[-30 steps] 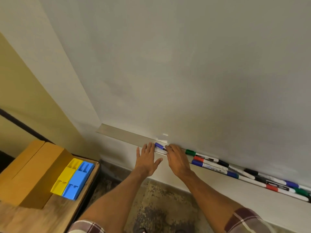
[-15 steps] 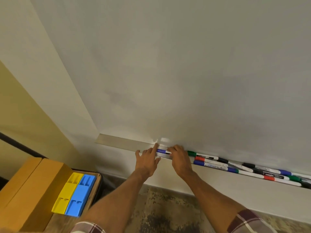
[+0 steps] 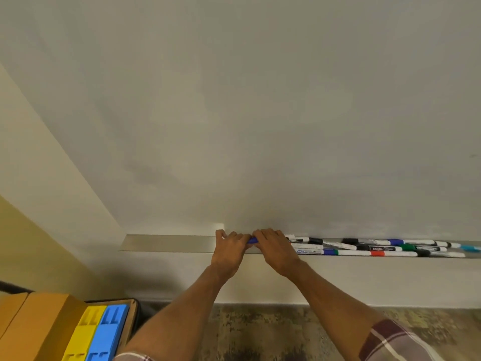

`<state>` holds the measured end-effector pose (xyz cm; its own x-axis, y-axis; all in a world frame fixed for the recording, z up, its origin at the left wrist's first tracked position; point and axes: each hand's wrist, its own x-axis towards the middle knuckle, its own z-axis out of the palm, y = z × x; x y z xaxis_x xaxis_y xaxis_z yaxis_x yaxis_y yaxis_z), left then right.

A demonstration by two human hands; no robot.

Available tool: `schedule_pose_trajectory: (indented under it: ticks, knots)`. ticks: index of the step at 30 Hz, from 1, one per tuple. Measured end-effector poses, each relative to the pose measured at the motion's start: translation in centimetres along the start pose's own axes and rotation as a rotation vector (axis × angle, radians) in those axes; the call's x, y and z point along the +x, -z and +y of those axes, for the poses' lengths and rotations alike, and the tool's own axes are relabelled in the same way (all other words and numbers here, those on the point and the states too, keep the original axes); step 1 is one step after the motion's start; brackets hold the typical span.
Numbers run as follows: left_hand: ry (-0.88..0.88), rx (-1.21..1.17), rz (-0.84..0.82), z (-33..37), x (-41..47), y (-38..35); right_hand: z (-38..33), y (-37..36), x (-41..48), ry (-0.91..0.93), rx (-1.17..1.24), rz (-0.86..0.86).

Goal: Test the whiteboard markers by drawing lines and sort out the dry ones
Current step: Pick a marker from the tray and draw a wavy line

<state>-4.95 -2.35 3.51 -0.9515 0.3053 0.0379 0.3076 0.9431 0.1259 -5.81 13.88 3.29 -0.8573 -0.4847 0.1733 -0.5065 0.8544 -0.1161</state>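
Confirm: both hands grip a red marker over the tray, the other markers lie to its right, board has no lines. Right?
Not red: the head view shows the marker between the left hand and right hand is blue. The rest stands: both grip it over the tray, the other markers lie to its right, and the whiteboard has no lines.

Bare forearms – short plaid sleeves [image 3: 395,342], maroon with white and grey stripes.

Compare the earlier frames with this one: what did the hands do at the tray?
The left hand, flat on the tray a second ago, has curled its fingers onto the blue marker. The right hand keeps holding it. The other markers lie unmoved.
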Motion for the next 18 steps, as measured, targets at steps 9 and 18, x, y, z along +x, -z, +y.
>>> schedule_pose_trajectory:
  ticks: [9,18]
  knots:
    - [-0.248,0.176,0.034,4.3,2.1,1.6,4.5,2.6,-3.1,-0.015,-0.083,-0.033]
    - [-0.264,0.161,0.017,8.9,3.7,1.4,11.1,5.8,-7.9,-0.146,-0.061,0.064]
